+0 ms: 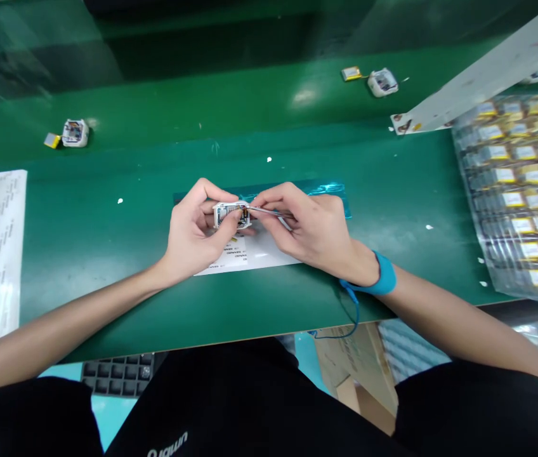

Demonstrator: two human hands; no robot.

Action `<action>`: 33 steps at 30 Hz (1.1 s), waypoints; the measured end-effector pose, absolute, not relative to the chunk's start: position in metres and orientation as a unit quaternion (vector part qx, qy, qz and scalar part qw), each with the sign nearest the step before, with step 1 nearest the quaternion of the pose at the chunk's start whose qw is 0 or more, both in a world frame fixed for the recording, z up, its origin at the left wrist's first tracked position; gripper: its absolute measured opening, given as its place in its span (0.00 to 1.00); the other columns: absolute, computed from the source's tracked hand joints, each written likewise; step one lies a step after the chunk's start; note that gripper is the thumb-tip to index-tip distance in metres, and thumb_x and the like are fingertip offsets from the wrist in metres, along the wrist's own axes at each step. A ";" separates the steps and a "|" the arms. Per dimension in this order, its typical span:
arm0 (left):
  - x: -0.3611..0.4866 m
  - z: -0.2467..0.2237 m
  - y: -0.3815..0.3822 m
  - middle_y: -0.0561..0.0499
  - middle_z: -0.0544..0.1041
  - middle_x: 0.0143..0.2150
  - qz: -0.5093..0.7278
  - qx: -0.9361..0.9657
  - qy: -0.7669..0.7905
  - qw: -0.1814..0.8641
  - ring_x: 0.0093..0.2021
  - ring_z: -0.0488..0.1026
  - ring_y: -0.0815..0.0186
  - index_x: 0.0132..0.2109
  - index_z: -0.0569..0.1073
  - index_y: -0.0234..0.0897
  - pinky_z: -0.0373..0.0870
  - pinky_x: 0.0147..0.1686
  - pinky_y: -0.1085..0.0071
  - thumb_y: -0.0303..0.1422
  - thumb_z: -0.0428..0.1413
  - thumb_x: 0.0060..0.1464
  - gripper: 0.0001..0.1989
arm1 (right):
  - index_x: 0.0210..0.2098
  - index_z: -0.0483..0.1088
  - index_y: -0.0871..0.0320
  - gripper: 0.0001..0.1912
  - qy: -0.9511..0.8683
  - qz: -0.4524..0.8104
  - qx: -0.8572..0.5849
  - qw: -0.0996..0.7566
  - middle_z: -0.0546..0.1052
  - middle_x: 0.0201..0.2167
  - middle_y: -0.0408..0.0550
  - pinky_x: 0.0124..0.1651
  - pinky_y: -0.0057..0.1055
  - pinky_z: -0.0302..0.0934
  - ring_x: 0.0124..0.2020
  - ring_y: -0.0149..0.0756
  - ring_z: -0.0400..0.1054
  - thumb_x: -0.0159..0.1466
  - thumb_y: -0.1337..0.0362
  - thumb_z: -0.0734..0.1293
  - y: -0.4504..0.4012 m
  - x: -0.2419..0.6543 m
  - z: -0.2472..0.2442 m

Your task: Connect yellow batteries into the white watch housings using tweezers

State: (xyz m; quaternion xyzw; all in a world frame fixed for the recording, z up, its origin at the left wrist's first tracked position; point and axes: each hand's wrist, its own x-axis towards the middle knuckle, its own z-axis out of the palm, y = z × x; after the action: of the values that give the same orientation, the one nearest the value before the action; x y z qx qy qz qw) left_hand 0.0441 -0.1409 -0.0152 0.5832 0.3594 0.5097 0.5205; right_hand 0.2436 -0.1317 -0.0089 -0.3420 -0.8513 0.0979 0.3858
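My left hand (198,230) grips a small white electronic device housing (225,211) by its sides, its open face up and circuitry showing inside. The left thumb presses near the right end of the housing. In my right hand (314,231) a thin pair of metal tweezers (271,212) is pinched, its tip at the housing's right edge. What the tip touches is too small to make out. Below both hands lie a white printed sheet (269,249) and a shiny blue film strip (330,189). A blue wrist strap (386,274) with a cord circles my right wrist.
At the back stand two similar white housings, one left (75,133) and one right (383,83), each beside a small yellow-edged battery. A clear tray (469,190) of several batteries sits at right, near a white slanted panel (478,73). Printed sheeting (5,254) lies at left.
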 end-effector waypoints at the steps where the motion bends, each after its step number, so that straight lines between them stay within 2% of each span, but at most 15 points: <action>1: 0.045 -0.015 -0.142 0.52 0.83 0.34 0.509 0.581 0.361 0.523 0.28 0.84 0.64 0.41 0.69 0.39 0.85 0.30 0.73 0.34 0.65 0.61 0.11 | 0.45 0.69 0.59 0.02 -0.853 0.090 -0.342 0.385 0.82 0.37 0.40 0.29 0.20 0.64 0.28 0.23 0.74 0.73 0.69 0.66 -0.131 0.244 -0.008; 6: 0.045 -0.016 -0.144 0.52 0.83 0.36 0.468 0.607 0.395 0.507 0.30 0.84 0.64 0.45 0.74 0.36 0.84 0.28 0.75 0.27 0.61 0.60 0.06 | 0.44 0.72 0.59 0.03 -0.857 0.042 -0.352 0.374 0.83 0.39 0.41 0.33 0.21 0.67 0.35 0.25 0.77 0.73 0.71 0.66 -0.130 0.246 -0.006; 10: 0.043 -0.014 -0.143 0.50 0.83 0.36 0.455 0.624 0.389 0.503 0.30 0.84 0.62 0.45 0.76 0.33 0.85 0.27 0.74 0.27 0.60 0.60 0.06 | 0.45 0.75 0.58 0.11 -0.857 0.008 -0.348 0.380 0.83 0.40 0.40 0.32 0.21 0.67 0.37 0.26 0.78 0.72 0.75 0.62 -0.131 0.246 -0.009; 14: 0.041 -0.012 -0.141 0.48 0.83 0.38 0.461 0.610 0.351 0.541 0.31 0.85 0.62 0.45 0.76 0.33 0.86 0.29 0.71 0.27 0.60 0.60 0.06 | 0.48 0.76 0.57 0.17 -0.861 -0.025 -0.332 0.386 0.83 0.42 0.40 0.27 0.23 0.63 0.34 0.24 0.77 0.69 0.78 0.61 -0.128 0.248 -0.012; 17: 0.040 -0.012 -0.140 0.46 0.84 0.42 0.456 0.607 0.346 0.551 0.31 0.85 0.61 0.47 0.77 0.32 0.87 0.30 0.71 0.28 0.61 0.61 0.07 | 0.49 0.77 0.56 0.13 -0.872 -0.031 -0.312 0.376 0.82 0.42 0.41 0.26 0.22 0.61 0.35 0.24 0.76 0.71 0.76 0.64 -0.123 0.252 -0.013; 20: 0.039 -0.013 -0.140 0.43 0.84 0.45 0.457 0.608 0.347 0.549 0.31 0.85 0.60 0.48 0.77 0.32 0.86 0.29 0.70 0.31 0.62 0.63 0.08 | 0.50 0.76 0.56 0.12 -0.880 -0.019 -0.298 0.370 0.82 0.43 0.42 0.26 0.22 0.61 0.37 0.24 0.77 0.73 0.73 0.63 -0.119 0.255 -0.013; 24: 0.040 -0.014 -0.139 0.44 0.84 0.43 0.471 0.596 0.336 0.556 0.30 0.85 0.61 0.47 0.77 0.32 0.86 0.29 0.73 0.30 0.63 0.63 0.07 | 0.52 0.76 0.57 0.12 -0.882 -0.027 -0.299 0.363 0.82 0.44 0.42 0.27 0.22 0.61 0.37 0.25 0.77 0.73 0.72 0.64 -0.119 0.255 -0.013; 28: 0.041 -0.014 -0.140 0.47 0.83 0.42 0.471 0.596 0.339 0.555 0.32 0.85 0.63 0.46 0.78 0.32 0.87 0.32 0.72 0.27 0.62 0.62 0.06 | 0.49 0.76 0.61 0.09 -0.881 -0.028 -0.294 0.370 0.83 0.41 0.44 0.28 0.22 0.62 0.36 0.25 0.77 0.73 0.72 0.65 -0.118 0.255 -0.013; 33: 0.039 -0.015 -0.141 0.45 0.84 0.43 0.460 0.602 0.352 0.549 0.31 0.85 0.62 0.47 0.77 0.33 0.86 0.30 0.72 0.31 0.61 0.63 0.07 | 0.49 0.76 0.62 0.08 -0.881 0.019 -0.269 0.390 0.83 0.40 0.45 0.34 0.20 0.66 0.36 0.26 0.77 0.73 0.69 0.66 -0.115 0.256 -0.014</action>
State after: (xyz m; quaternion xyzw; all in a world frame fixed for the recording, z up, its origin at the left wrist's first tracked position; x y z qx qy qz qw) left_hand 0.0391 -0.1407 -0.0154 0.6021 0.3520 0.4604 0.5492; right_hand 0.2556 -0.1149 -0.0136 -0.2686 -0.8806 0.0185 0.3900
